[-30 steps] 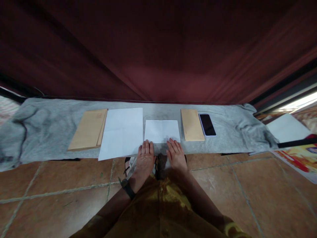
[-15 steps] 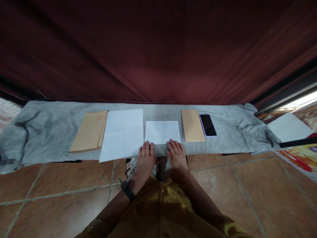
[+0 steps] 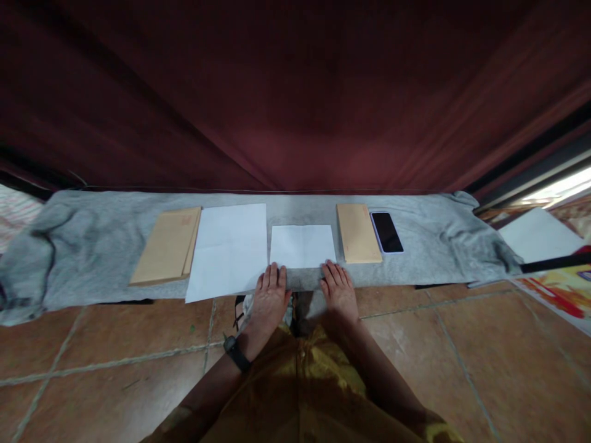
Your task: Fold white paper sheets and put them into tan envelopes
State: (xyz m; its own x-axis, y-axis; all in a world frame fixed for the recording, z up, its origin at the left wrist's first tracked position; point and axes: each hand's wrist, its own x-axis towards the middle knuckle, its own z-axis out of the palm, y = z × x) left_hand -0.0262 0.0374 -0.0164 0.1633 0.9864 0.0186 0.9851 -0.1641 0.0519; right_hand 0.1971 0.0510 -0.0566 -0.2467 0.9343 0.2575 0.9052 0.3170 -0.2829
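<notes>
Flat in front of me lies a small white sheet of paper (image 3: 303, 246), creased down its middle. My left hand (image 3: 271, 292) rests with fingers stretched out at its lower left corner, beside the large white paper (image 3: 231, 246). My right hand (image 3: 339, 289) lies flat at the lower right corner of the small sheet, its fingertips near the bottom of a brown envelope (image 3: 359, 234). Neither hand grasps anything. Left of the large paper is a stack of brown envelopes (image 3: 168, 246).
A phone (image 3: 387, 232) lies right of the single envelope. Everything rests on a narrow surface under grey cloth (image 3: 443, 240), with a dark red curtain (image 3: 305, 123) behind it. At the far right are a white sheet (image 3: 538, 237) and a colourful printed sheet (image 3: 563, 292).
My right hand has slid a little to the right, off the small paper's lower edge toward its corner. My left hand has stayed almost where it was.
</notes>
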